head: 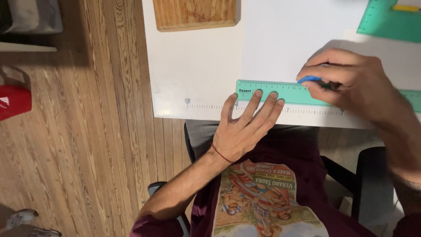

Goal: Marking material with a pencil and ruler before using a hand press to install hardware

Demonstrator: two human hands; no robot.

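Warm indoor light; white table [193,66] bright, slight glare; right hand [351,81] motion-blurred; floor dimmer at left.

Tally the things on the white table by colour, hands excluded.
Green: 2 – ruler under the left hand, set square
Blue: 1 – pen in the right hand
Wood brown: 1 – board
White: 1 – paper sheet
Total: 5

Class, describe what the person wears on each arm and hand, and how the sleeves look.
Both forearms are bare. The left hand has a thin red string bracelet at the wrist. The right hand shows no ring or band. A dark maroon short sleeve shows at the left upper arm.
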